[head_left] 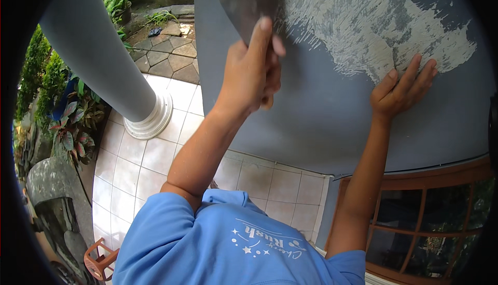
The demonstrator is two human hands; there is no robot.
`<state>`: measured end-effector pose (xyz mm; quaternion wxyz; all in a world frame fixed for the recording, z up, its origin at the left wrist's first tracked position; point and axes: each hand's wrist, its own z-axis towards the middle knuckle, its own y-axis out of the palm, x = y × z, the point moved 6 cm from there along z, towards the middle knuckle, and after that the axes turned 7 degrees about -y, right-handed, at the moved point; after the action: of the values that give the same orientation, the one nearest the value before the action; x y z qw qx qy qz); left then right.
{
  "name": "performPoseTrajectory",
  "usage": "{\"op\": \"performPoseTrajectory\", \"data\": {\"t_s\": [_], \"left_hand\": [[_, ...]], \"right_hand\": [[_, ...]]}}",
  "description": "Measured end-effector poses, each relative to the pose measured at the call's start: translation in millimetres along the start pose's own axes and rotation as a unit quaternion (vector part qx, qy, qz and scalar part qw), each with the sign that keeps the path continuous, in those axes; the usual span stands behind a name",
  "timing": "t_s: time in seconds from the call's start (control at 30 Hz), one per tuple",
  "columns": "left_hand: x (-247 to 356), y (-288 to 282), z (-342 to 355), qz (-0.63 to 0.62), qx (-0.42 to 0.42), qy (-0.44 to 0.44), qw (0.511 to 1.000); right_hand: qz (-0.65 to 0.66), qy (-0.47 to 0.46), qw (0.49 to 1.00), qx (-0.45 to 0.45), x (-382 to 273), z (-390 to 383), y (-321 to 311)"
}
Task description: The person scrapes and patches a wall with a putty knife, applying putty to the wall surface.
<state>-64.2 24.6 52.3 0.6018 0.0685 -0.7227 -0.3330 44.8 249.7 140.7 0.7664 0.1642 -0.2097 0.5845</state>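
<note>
My left hand (pixel 252 72) is closed around the handle of a scraper (pixel 250 5), its thumb stretched up along the base of the wide dark blade. Slight motion blur softens the blade, which is over the grey wall (pixel 311 119) by the left end of a rough whitish patch (pixel 363 30). Whether the blade touches the wall I cannot tell. Most of the handle is hidden in my fist. Against the lower edge of the patch, my right hand (pixel 404 87) rests on the wall with its fingers apart, holding nothing.
A round grey column (pixel 104 46) with a white base stands at left on pale floor tiles (pixel 155 155). Below the wall at right is a brown-framed window (pixel 420 222). Plants (pixel 75 129) and rocks line the far left, near an orange-brown plastic item (pixel 98 259).
</note>
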Motion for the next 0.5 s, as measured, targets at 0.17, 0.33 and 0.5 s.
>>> {"op": "performPoseTrajectory", "data": {"t_s": [0.17,0.33,0.5], "left_hand": [[2,-1,-1,0.053,-0.007,0.080,0.995],[-54,-32,-16,0.055,0.028,-0.029,0.998],[-16,-7,3,0.052,-0.018,-0.001,0.999]], "right_hand": [[-0.001,0.015,1.000,-0.013,2,-7,2],[0.003,0.013,1.000,-0.014,1,-1,0],[-0.001,0.008,1.000,-0.006,4,-4,2]]}}
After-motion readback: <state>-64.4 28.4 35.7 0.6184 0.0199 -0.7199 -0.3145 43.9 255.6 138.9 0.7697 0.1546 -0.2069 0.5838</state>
